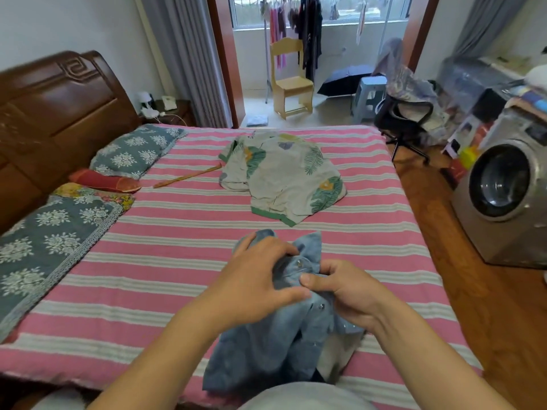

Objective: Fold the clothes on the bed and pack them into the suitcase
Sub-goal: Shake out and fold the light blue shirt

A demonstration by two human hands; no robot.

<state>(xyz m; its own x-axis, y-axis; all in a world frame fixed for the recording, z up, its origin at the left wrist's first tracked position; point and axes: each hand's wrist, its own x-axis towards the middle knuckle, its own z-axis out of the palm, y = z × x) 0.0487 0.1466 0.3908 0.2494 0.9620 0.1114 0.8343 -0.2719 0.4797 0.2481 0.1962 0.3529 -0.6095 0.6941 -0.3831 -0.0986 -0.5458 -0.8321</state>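
The left hand (260,279) and right hand (340,291) both pinch the placket of the denim shirt (266,344), which lies bunched at the near edge of the bed (177,261). If either pinch loosens, the shirt may slide off that edge. The leaf-print clothes (284,179) lie unfolded mid-bed; no suitcase is in view.

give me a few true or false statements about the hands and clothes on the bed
1. Both hands grip the denim shirt. True: the left hand and right hand hold it near its buttons.
2. The leaf-print garment lies folded in a suitcase. False: it lies spread on the striped bed; no suitcase shows.
3. A washing machine stands right of the bed. True.
4. The denim shirt is neatly folded. False: it is bunched.
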